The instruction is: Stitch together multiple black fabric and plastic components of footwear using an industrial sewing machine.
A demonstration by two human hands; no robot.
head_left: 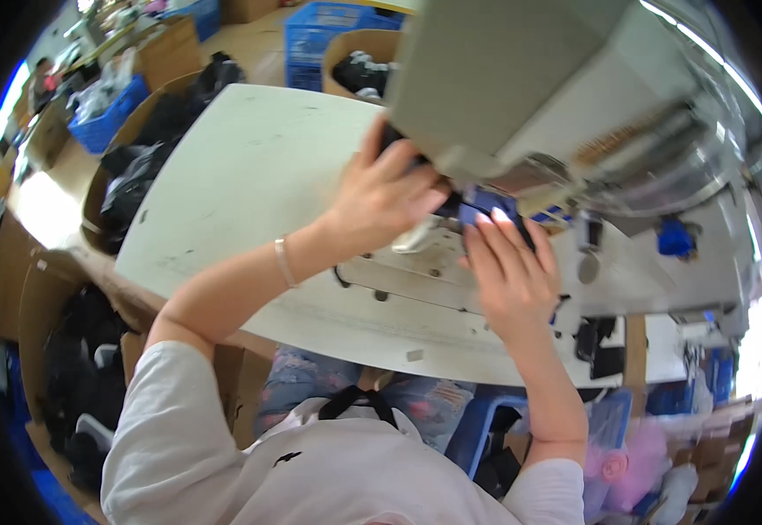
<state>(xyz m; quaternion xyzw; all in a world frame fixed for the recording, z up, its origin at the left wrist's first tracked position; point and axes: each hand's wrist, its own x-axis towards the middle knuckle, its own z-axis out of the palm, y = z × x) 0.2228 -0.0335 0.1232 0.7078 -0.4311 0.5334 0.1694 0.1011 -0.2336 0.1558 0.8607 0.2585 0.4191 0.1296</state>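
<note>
A grey-white industrial sewing machine rises over the far right part of the white worktable. Beneath its head lies a dark fabric piece, black with a blue-violet part, mostly covered by my hands. My left hand, a bracelet on its wrist, curls its fingers over the left end of the piece and is slightly blurred. On the right side my right hand presses its fingers together on the blue part, thumb at the near edge. The needle area is hidden from view.
Cardboard boxes with black goods stand along the table's left side. Beyond the far edge are a blue crate and another carton. A blue bin sits by my lap at the right, near a pink bag.
</note>
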